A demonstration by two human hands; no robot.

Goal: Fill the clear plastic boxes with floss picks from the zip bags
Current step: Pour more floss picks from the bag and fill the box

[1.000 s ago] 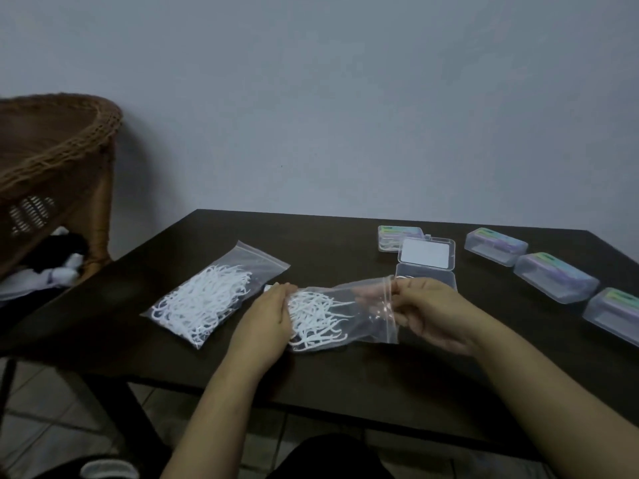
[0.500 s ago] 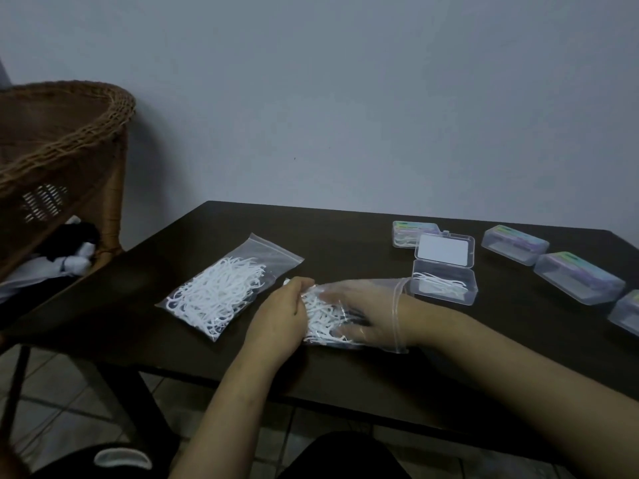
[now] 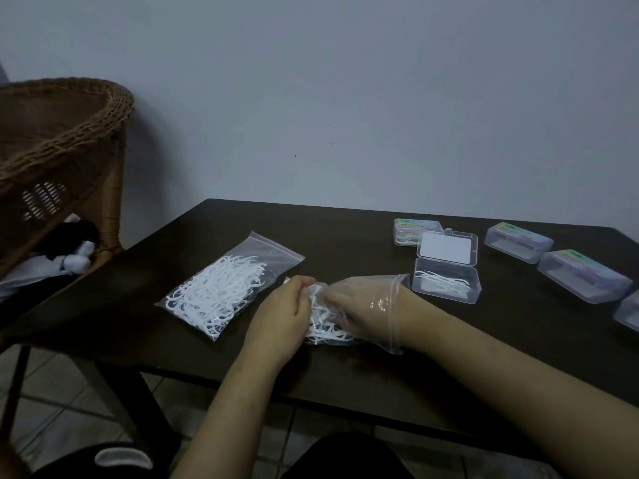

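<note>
Both hands busy: left hand (image 3: 281,314) grips zip bag (image 3: 332,326), right hand (image 3: 359,305) inside, grip unclear.

Full zip bag (image 3: 224,293) left of hands; open box (image 3: 446,283) right; closed boxes (image 3: 584,280) beyond.

White floss picks (image 3: 218,292) were seen in a clear zip bag (image 3: 273,248) on the dark brown bench (image 3: 345,236). Clear boxes (image 3: 584,274) at the right of the frame were topped with green and purple labels. A woven brown wicker chair (image 3: 69,133) was seen at upper left.
</note>
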